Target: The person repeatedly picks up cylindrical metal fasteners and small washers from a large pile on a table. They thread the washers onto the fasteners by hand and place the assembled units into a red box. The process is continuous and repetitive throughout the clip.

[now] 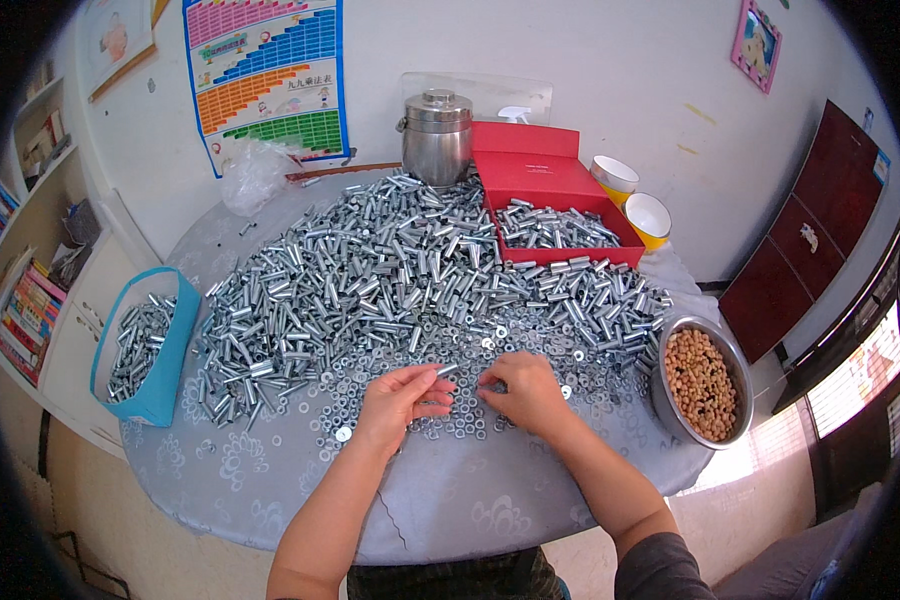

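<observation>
Between the thumb and fingers of my left hand (402,402) is a short silver metal sleeve (447,370), its free end pointing to the right. Just right of it, my right hand (523,392) is closed with the fingertips pinched and turned down; what they hold, if anything, is hidden. Both hands hover over loose washers and nuts (462,420) spread near the front of the table. Beyond them rises a wide heap of silver metal sleeves (330,290).
A red box (570,250) and a blue fabric bin (175,350) hold more sleeves. At right stands a metal bowl (660,395) of round brown pieces. Behind are a steel pot (437,140), yellow-white bowls (648,215) and a plastic bag (255,180) on the grey tablecloth (230,490).
</observation>
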The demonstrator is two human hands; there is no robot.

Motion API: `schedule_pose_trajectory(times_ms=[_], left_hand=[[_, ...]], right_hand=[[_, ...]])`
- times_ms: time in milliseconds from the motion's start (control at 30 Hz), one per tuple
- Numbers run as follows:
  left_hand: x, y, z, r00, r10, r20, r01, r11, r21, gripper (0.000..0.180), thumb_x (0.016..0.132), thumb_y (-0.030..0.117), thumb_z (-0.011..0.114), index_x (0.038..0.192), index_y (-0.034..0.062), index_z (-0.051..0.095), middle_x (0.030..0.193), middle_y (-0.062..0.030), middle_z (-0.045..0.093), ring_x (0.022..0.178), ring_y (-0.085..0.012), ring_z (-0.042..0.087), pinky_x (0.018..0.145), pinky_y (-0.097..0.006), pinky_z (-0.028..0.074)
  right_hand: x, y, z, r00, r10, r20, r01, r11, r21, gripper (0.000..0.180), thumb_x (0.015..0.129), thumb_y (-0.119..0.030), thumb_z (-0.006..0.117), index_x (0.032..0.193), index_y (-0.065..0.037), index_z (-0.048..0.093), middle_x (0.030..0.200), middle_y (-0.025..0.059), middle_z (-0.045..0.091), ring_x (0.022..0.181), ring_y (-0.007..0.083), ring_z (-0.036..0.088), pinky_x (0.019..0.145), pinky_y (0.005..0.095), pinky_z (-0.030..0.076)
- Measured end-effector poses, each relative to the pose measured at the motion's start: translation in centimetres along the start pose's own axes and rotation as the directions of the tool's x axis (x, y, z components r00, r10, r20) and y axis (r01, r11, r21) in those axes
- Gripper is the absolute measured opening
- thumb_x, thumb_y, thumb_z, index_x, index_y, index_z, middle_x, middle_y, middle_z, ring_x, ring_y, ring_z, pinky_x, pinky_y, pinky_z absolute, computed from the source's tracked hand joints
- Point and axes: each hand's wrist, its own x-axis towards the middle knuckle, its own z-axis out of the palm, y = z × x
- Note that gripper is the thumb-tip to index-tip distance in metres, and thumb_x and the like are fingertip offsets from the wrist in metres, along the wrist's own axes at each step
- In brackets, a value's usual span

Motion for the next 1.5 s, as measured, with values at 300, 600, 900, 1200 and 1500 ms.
schedule_pose_trajectory(times_ms=[300, 600, 900, 1200, 1500], left_hand=[[0.0, 0.1, 0.2, 1.0, -0.007, -0.003, 0.007, 1.0, 0.008, 0.024, 0.085, 0.011, 0.053, 0.103, -0.0052, 0.055, 0.087, -0.0171, 0.062, 0.069, -0.0187, 0.061, 0.061, -0.03, 0.054], [-0.1, 0.0, 0.2, 0.999, -0.038, 0.014, 0.037, 0.999, 0.024, 0.025, 0.085, 0.012, 0.052, 0.104, -0.0045, 0.054, 0.088, -0.0177, 0.061, 0.07, -0.02, 0.062, 0.062, -0.03, 0.054], [-0.1, -0.3, -0.1, 0.997, -0.054, 0.051, 0.054, 0.999, -0.004, 0.025, 0.086, 0.013, 0.051, 0.104, -0.0042, 0.053, 0.088, -0.0176, 0.061, 0.071, -0.0205, 0.062, 0.063, -0.03, 0.053], [0.2, -0.2, -0.5, 0.998, -0.027, 0.051, 0.031, 0.997, -0.074, 0.024, 0.086, 0.012, 0.051, 0.103, -0.0053, 0.054, 0.087, -0.0175, 0.061, 0.069, -0.0188, 0.062, 0.062, -0.029, 0.054], [-0.1, 0.2, 0.0, 0.999, -0.041, 0.028, 0.043, 0.998, -0.042, 0.025, 0.086, 0.012, 0.052, 0.102, -0.0066, 0.053, 0.087, -0.0177, 0.061, 0.07, -0.0186, 0.062, 0.062, -0.029, 0.054]], right_hand=[[0.2, 0.0, 0.0, 0.999, -0.035, 0.004, 0.035, 0.999, 0.015, 0.01, 0.065, -0.017, 0.065, 0.07, -0.009, 0.064, 0.07, 0.0051, 0.058, 0.071, 0.0255, 0.056, 0.064, 0.0371, 0.041], [0.6, -1.0, -0.3, 0.884, 0.445, 0.143, -0.373, 0.487, 0.789, 0.01, 0.077, -0.01, 0.064, 0.084, -0.002, 0.063, 0.081, 0.0016, 0.064, 0.072, 0.0065, 0.055, 0.067, 0.0206, 0.044], [0.5, -1.2, 0.4, 0.946, 0.309, 0.096, -0.243, 0.486, 0.84, 0.015, 0.074, -0.005, 0.066, 0.088, -0.002, 0.062, 0.085, 0.0016, 0.062, 0.075, 0.0077, 0.055, 0.068, 0.0214, 0.044], [0.7, 0.2, 0.1, 0.999, -0.006, -0.044, 0.019, 0.955, 0.296, 0.013, 0.072, -0.01, 0.064, 0.084, -0.006, 0.064, 0.079, 0.0068, 0.062, 0.072, 0.0212, 0.058, 0.066, 0.0312, 0.046], [0.5, -0.1, 0.4, 0.988, -0.147, -0.043, 0.152, 0.975, 0.16, 0.015, 0.066, -0.012, 0.066, 0.08, -0.006, 0.064, 0.076, 0.0076, 0.061, 0.074, 0.0263, 0.058, 0.065, 0.036, 0.045]])
